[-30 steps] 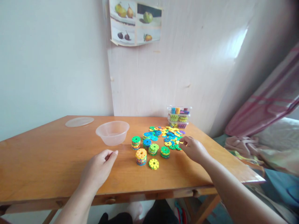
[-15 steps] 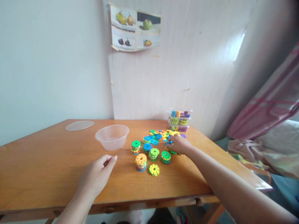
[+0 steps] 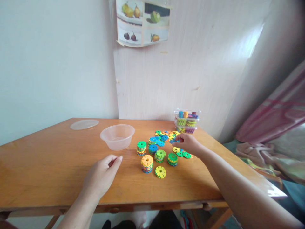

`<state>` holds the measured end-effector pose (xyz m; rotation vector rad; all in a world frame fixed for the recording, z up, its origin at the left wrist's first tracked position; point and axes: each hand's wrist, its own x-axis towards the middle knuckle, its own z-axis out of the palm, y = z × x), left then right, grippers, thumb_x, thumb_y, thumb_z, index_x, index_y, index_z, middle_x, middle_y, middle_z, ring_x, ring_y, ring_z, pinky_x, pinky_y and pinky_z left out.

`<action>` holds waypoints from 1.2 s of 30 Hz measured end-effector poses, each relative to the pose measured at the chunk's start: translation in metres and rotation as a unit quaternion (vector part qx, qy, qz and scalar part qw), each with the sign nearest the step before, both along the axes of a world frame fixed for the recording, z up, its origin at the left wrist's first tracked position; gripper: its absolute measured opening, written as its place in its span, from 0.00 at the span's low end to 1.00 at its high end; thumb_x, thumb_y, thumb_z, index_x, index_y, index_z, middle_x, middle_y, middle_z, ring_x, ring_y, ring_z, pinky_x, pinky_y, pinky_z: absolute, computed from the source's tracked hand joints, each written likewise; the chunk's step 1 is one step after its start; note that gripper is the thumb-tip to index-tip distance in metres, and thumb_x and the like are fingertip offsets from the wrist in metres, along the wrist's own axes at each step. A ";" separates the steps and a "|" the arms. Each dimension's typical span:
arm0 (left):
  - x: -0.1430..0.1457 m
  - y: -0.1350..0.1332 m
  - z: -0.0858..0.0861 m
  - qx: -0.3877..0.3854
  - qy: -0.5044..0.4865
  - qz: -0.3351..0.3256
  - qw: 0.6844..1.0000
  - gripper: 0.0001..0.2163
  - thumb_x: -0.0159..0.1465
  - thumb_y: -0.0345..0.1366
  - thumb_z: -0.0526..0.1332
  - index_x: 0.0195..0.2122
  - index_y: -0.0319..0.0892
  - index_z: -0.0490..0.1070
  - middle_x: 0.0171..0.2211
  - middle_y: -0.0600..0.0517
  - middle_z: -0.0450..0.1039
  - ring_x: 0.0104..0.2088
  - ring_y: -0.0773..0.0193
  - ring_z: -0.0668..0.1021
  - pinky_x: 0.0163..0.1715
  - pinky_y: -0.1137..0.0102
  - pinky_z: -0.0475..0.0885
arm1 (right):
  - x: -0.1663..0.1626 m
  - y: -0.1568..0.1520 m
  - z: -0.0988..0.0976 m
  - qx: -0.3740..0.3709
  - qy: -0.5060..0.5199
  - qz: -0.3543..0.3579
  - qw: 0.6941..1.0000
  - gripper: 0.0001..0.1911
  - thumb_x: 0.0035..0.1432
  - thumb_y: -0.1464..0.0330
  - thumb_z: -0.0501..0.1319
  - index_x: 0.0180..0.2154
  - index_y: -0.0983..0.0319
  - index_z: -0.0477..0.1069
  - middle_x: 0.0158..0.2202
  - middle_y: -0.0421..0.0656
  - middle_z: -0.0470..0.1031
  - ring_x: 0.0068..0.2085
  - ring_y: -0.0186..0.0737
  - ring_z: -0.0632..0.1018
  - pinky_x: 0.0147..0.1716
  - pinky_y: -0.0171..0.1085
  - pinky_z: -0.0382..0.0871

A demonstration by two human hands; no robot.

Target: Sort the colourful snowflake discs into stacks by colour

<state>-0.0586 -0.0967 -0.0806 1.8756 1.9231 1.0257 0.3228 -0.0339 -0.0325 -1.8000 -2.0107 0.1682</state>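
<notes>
My right hand [image 3: 188, 143] reaches over a loose pile of coloured slotted discs [image 3: 164, 136] on the wooden table [image 3: 47, 159], fingers pinched on a blue disc [image 3: 173, 140] at the pile's near edge. In front of the pile stand several short stacks of discs [image 3: 147, 163], and a single yellow-green disc [image 3: 160, 172] lies flat nearest me. My left hand [image 3: 102, 176] rests on the table to the left of the stacks, fingers loosely curled with thumb and forefinger together, holding nothing I can see.
A clear plastic bowl [image 3: 117, 136] sits left of the stacks, its lid [image 3: 84, 124] farther back left. Clear boxes of coloured pieces [image 3: 187, 121] stand against the wall. Bedding and pink cloth [image 3: 269, 149] lie right of the table.
My right hand moved from the pile's right edge leftward and farther back into the pile and pinched a blue disc. My left hand stayed put. The camera shifted slightly.
</notes>
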 end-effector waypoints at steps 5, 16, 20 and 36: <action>0.001 -0.001 -0.002 0.001 -0.002 -0.001 1.000 0.17 0.64 0.54 0.56 0.33 0.47 0.76 0.27 0.54 0.78 0.30 0.58 0.77 0.28 0.70 0.62 | -0.036 -0.071 0.009 0.067 0.059 0.129 0.988 0.12 0.56 0.59 0.67 0.40 0.57 0.77 0.37 0.41 0.76 0.35 0.38 0.74 0.34 0.35 0.64; 0.002 -0.003 0.002 0.000 0.004 -0.004 1.000 0.18 0.65 0.54 0.56 0.33 0.46 0.76 0.26 0.54 0.77 0.29 0.59 0.76 0.28 0.70 0.61 | -0.050 -0.090 0.000 0.059 -0.015 0.083 0.995 0.13 0.60 0.57 0.64 0.42 0.57 0.78 0.39 0.43 0.76 0.37 0.41 0.76 0.35 0.37 0.64; 0.002 -0.003 0.001 0.000 -0.005 -0.005 1.000 0.17 0.64 0.54 0.56 0.33 0.46 0.76 0.26 0.54 0.77 0.29 0.59 0.76 0.27 0.70 0.61 | -0.008 -0.060 0.007 0.106 0.022 0.000 0.994 0.13 0.63 0.61 0.59 0.43 0.59 0.78 0.35 0.43 0.76 0.33 0.38 0.75 0.32 0.36 0.63; 0.003 -0.006 0.006 0.000 -0.002 -0.011 1.000 0.17 0.65 0.53 0.56 0.32 0.47 0.76 0.28 0.54 0.79 0.30 0.59 0.77 0.27 0.71 0.61 | 0.006 0.004 -0.013 -0.057 -0.135 -0.021 0.989 0.17 0.55 0.53 0.65 0.36 0.59 0.78 0.37 0.46 0.81 0.35 0.45 0.77 0.27 0.37 0.56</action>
